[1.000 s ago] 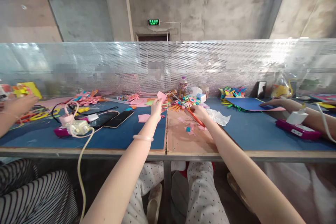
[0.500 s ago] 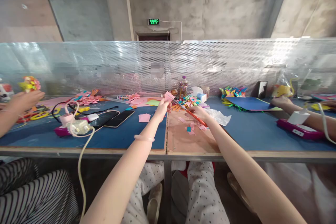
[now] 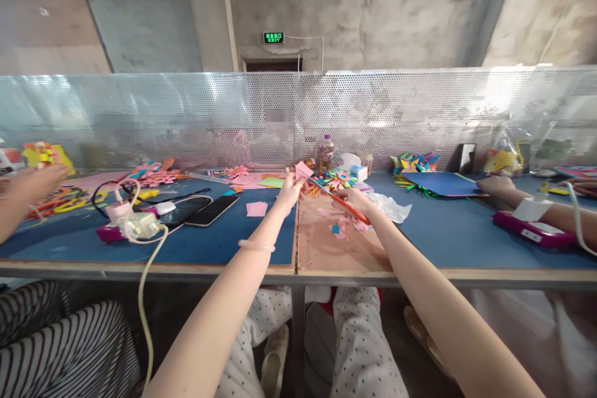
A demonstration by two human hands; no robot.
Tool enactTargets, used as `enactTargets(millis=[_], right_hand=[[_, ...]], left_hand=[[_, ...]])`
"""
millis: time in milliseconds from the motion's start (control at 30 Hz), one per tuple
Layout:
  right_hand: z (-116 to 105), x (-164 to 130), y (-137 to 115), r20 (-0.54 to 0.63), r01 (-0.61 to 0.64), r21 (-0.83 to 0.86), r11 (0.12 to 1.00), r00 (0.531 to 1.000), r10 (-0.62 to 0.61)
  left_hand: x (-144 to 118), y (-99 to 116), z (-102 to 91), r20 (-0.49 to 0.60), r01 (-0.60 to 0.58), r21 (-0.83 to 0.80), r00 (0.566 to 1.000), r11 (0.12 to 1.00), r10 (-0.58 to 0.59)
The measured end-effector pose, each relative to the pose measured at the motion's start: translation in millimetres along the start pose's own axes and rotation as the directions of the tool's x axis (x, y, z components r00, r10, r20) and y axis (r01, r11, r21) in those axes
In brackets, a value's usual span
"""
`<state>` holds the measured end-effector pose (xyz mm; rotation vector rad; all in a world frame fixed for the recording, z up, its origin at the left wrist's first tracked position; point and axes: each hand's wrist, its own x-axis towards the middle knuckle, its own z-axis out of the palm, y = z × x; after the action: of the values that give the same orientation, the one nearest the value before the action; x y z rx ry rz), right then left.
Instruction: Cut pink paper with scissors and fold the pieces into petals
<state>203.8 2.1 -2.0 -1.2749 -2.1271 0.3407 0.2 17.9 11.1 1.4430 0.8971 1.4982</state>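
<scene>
Between the fingers of my left hand (image 3: 290,191) is a small pink paper piece (image 3: 304,170), held up above the table. My right hand (image 3: 355,200) is closed round the orange handles of a pair of scissors (image 3: 347,205). Their blades point up and left and meet the pink paper. Under my hands, pink paper scraps (image 3: 342,224) and a small teal scrap (image 3: 335,229) lie on the bare wooden board. Left of my left wrist rests a stack of pink paper squares (image 3: 256,209) on the blue mat.
A phone (image 3: 212,211) and a power strip with cables (image 3: 135,224) lie to the left. Behind my hands stand a purple-capped bottle (image 3: 326,152) and a colourful paper flower (image 3: 340,179). Crumpled plastic (image 3: 390,207) is at right. Co-workers' hands (image 3: 40,183) work on both sides.
The scissor blades have moved slightly further onto the pink paper, which has shifted a little to the right. At left, the co-worker's hands and the colourful paper piece have moved left and down.
</scene>
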Motion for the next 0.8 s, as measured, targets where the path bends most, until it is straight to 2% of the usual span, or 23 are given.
enactTargets(millis=[233, 800], right_hand=[[-3, -7, -10, -0.020, -0.053, 0.020, 0.998, 0.998, 0.053], [0, -1, 0, -0.022, 0.009, 0.008, 1.000, 1.000, -0.009]], left_hand=[[1, -4, -0.5, 0.053, -0.065, 0.018, 0.997, 0.998, 0.064], [1, -3, -0.2, 0.059, -0.071, 0.050, 0.996, 0.996, 0.068]])
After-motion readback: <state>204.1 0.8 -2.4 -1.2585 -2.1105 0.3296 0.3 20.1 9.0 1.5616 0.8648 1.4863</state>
